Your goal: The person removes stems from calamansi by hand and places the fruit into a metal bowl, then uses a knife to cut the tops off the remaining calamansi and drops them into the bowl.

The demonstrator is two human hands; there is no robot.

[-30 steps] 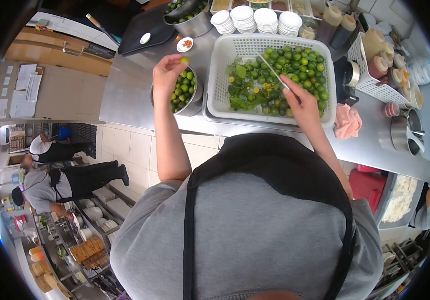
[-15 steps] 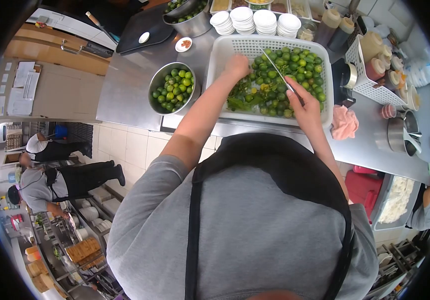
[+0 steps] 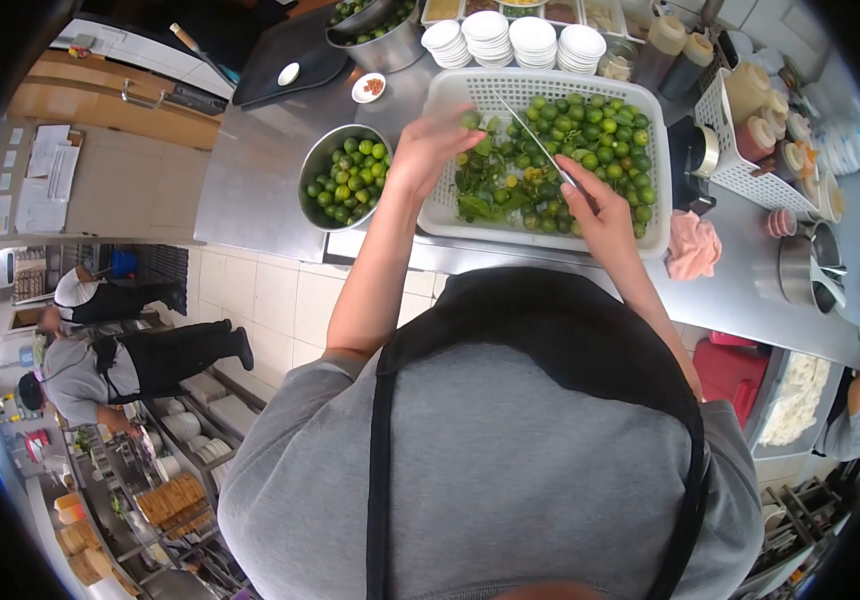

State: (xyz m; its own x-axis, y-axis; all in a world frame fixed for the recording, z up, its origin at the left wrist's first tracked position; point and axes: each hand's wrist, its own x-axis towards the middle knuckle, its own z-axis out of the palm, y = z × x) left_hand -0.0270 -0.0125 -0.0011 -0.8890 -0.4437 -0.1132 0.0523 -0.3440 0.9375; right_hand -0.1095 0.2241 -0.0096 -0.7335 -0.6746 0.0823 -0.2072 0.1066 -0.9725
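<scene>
My right hand (image 3: pixel 600 205) is closed round the handle of a knife (image 3: pixel 533 135), its long thin blade pointing up and left over the basket. Under it, a white plastic basket (image 3: pixel 662 215) holds many green limes (image 3: pixel 590 135), with loose leaves and stems (image 3: pixel 485 185) on its left side. My left hand (image 3: pixel 435 150) is above the basket's left rim, smeared by motion. A small green lime (image 3: pixel 471 119) shows between its thumb and fingertips. Left of the basket stands a steel bowl (image 3: pixel 307 205) full of limes.
Stacks of white dishes (image 3: pixel 533 40) line the counter's back. A pink cloth (image 3: pixel 693 245) and a white basket of sauce bottles (image 3: pixel 715 130) are to the right. A small dish (image 3: pixel 369 88) and a black tray (image 3: pixel 285 60) sit at the back left. Co-workers (image 3: pixel 100 370) stand behind.
My left hand has lifted from the leaves and moved left toward the basket's rim, and a lime now shows at its fingertips. The right hand and knife shifted slightly left.
</scene>
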